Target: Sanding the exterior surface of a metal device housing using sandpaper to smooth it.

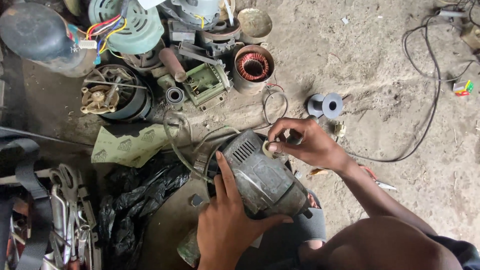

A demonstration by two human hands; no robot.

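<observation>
— Two hands on one job. How did you keep it steady?

— I had the grey, grimy metal motor housing [260,175] lying on the dirt floor [390,85] right before me, beside the crumpled black plastic bag [135,200]. My left hand [225,225] was spread wide around its near end, thumb under, forefinger stretched up along the side. I judged that a broad grip mattered most: the casing looked heavy and could roll.

— And the other hand?

— My right hand [305,142] was curled at the far end, thumb and fingers pinching a small pale ring of tape [268,148] against the housing by the vent slots. I thought it best to keep the pinch light and the wrist low.
</observation>
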